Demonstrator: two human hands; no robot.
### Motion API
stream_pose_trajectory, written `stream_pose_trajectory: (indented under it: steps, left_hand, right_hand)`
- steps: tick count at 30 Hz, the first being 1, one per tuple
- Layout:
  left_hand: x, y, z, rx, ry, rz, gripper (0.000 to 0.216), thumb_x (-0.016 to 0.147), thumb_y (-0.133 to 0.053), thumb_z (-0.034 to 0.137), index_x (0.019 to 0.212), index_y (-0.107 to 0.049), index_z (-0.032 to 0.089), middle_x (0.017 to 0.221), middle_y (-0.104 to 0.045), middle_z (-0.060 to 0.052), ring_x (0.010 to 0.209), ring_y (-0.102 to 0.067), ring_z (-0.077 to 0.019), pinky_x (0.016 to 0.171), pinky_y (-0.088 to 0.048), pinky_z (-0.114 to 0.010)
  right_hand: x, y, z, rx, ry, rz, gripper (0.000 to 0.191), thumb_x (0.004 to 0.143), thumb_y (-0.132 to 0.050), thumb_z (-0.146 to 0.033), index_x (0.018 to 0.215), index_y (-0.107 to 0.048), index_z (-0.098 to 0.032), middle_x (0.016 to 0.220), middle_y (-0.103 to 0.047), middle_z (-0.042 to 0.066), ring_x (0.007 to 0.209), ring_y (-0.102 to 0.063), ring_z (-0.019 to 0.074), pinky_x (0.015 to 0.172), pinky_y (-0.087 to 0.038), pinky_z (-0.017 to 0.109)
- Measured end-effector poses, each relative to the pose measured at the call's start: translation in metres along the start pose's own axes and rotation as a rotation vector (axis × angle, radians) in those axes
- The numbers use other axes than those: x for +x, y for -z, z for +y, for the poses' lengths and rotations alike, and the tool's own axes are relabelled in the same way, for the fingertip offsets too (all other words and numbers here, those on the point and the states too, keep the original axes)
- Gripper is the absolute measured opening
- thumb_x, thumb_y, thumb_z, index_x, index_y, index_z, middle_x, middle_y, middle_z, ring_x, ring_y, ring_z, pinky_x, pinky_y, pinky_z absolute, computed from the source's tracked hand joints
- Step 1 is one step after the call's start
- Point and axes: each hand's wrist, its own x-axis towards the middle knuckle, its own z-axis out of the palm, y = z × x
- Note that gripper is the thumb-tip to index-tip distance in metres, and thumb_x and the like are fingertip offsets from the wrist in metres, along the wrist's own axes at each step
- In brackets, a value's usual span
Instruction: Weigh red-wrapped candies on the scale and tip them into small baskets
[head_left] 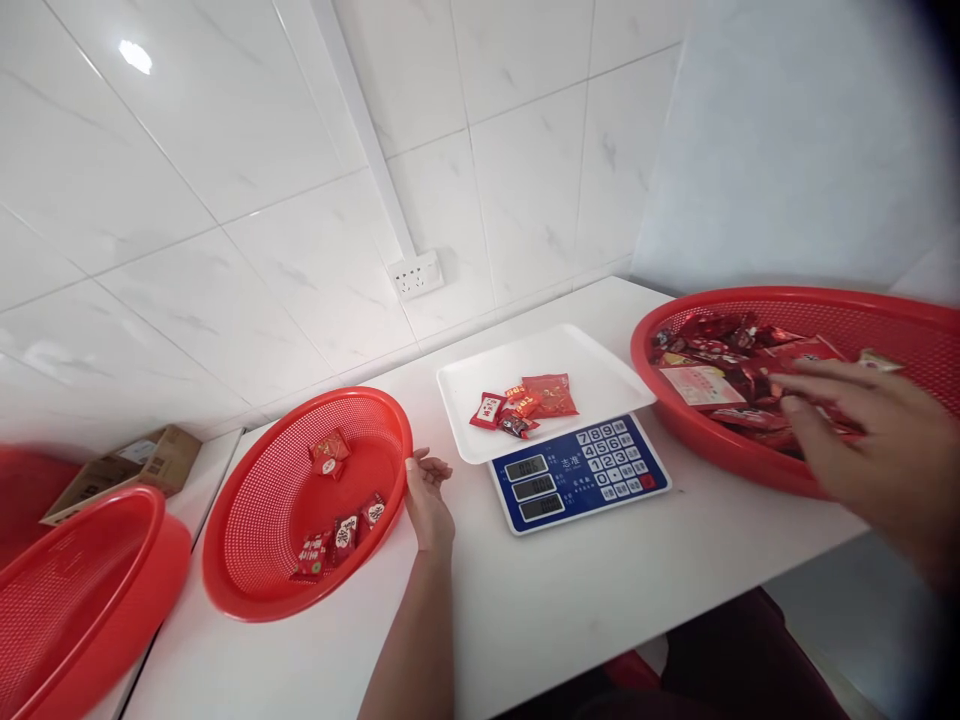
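My left hand (427,500) rests on the white table against the right rim of a small red basket (247,590), fingers curled, thumb touching the rim. That basket holds a few red candy packets (341,535). My right hand (870,440) hovers with spread fingers over a big red basket (757,465) full of red wrapped sweets (720,385), holding nothing I can see. Between the baskets stands a blue scale (581,475) with a white tray (607,380) carrying several red packets (525,405).
A third red basket (67,600) sits at the far left on a lower surface, with a cardboard box (127,465) behind it. A wall socket (416,275) is set in the white tiled wall. The table's front edge runs near my body.
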Motion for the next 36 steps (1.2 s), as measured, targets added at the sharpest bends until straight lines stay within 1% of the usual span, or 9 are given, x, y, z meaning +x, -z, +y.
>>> stream_pose_trajectory:
  steps: [5, 14, 18, 23, 27, 29, 32, 34, 36]
  left_hand:
    - [0.005, 0.003, 0.011, -0.075, 0.013, 0.075, 0.049, 0.077, -0.048, 0.061, 0.081, -0.062, 0.014, 0.064, -0.055, -0.002, 0.06, -0.054, -0.0124, 0.064, -0.043, -0.028]
    - [0.039, 0.03, 0.058, -0.152, 0.128, 0.242, 0.048, 0.092, -0.029, 0.051, 0.084, -0.061, 0.015, 0.078, -0.06, -0.006, 0.062, -0.057, -0.0115, 0.062, -0.045, -0.025]
    - [0.047, 0.044, 0.083, -0.058, 0.179, 0.235, 0.041, 0.092, -0.03, 0.05, 0.09, -0.059, 0.02, 0.102, -0.063, -0.008, 0.077, -0.062, -0.0154, 0.067, -0.049, -0.029]
    - [0.062, 0.066, 0.107, 0.099, 0.259, 0.173, 0.045, 0.095, -0.025, 0.043, 0.093, -0.061, 0.017, 0.103, -0.064, -0.011, 0.076, -0.062, -0.0149, 0.066, -0.049, -0.029]
    - [0.057, 0.076, 0.121, 0.444, 0.323, 0.057, 0.027, 0.086, -0.05, 0.036, 0.096, -0.064, 0.015, 0.099, -0.066, -0.011, 0.083, -0.064, -0.0201, 0.075, -0.05, -0.034]
    - [0.047, 0.081, 0.133, 0.749, 0.206, 0.06, 0.024, 0.075, -0.062, 0.035, 0.09, -0.067, 0.017, 0.095, -0.068, -0.01, 0.086, -0.063, -0.026, 0.08, -0.048, -0.04]
    - [0.034, 0.094, 0.162, 1.169, -0.16, 0.385, 0.023, 0.067, -0.063, 0.037, 0.085, -0.066, 0.022, 0.098, -0.068, -0.009, 0.099, -0.059, -0.0351, 0.091, -0.04, -0.05]
    - [0.029, 0.11, 0.182, 1.33, -0.412, 0.578, 0.043, 0.067, -0.061, 0.043, 0.105, -0.062, 0.022, 0.122, -0.058, -0.013, 0.119, -0.046, -0.0382, 0.102, -0.028, -0.053]
    - [0.026, 0.132, 0.197, 1.384, -0.452, 0.641, 0.072, 0.064, -0.061, 0.05, 0.127, -0.047, 0.019, 0.144, -0.034, -0.018, 0.134, -0.023, -0.04, 0.107, -0.013, -0.057]
  right_hand:
    - [-0.03, -0.003, -0.064, 0.36, 0.138, -0.115, 0.018, 0.085, -0.047, -0.022, 0.09, -0.064, -0.024, 0.093, -0.068, 0.007, 0.088, -0.065, 0.0195, 0.081, -0.053, 0.031]
    - [-0.109, -0.04, -0.086, 0.736, 0.13, -0.747, 0.024, 0.086, -0.043, -0.022, 0.092, -0.065, -0.024, 0.094, -0.07, 0.004, 0.085, -0.066, 0.0168, 0.074, -0.054, 0.027]
    - [-0.109, -0.043, -0.086, 0.786, -0.009, -0.835, 0.024, 0.087, -0.04, -0.024, 0.088, -0.063, -0.023, 0.089, -0.069, 0.004, 0.083, -0.065, 0.0177, 0.073, -0.052, 0.028]
    - [-0.101, -0.043, -0.087, 0.837, -0.071, -0.922, 0.024, 0.087, -0.038, -0.024, 0.087, -0.062, -0.023, 0.087, -0.067, 0.004, 0.082, -0.062, 0.0181, 0.074, -0.049, 0.029]
    - [-0.1, -0.043, -0.088, 0.866, -0.107, -0.94, 0.024, 0.086, -0.038, -0.024, 0.087, -0.062, -0.023, 0.089, -0.067, 0.004, 0.085, -0.062, 0.019, 0.076, -0.048, 0.03]
    - [-0.099, -0.043, -0.088, 0.878, -0.111, -0.941, 0.024, 0.086, -0.038, -0.024, 0.085, -0.062, -0.023, 0.087, -0.067, 0.003, 0.083, -0.062, 0.019, 0.075, -0.048, 0.03]
    - [-0.098, -0.041, -0.089, 0.885, -0.122, -0.927, 0.023, 0.085, -0.039, -0.024, 0.082, -0.062, -0.023, 0.084, -0.066, 0.003, 0.081, -0.062, 0.0189, 0.074, -0.048, 0.03]
    - [-0.097, -0.04, -0.089, 0.885, -0.131, -0.928, 0.023, 0.085, -0.039, -0.025, 0.082, -0.062, -0.023, 0.084, -0.066, 0.003, 0.08, -0.062, 0.0189, 0.073, -0.048, 0.03]
    - [-0.096, -0.04, -0.089, 0.886, -0.136, -0.941, 0.023, 0.085, -0.039, -0.026, 0.082, -0.062, -0.023, 0.085, -0.066, 0.004, 0.08, -0.062, 0.0189, 0.073, -0.048, 0.03]
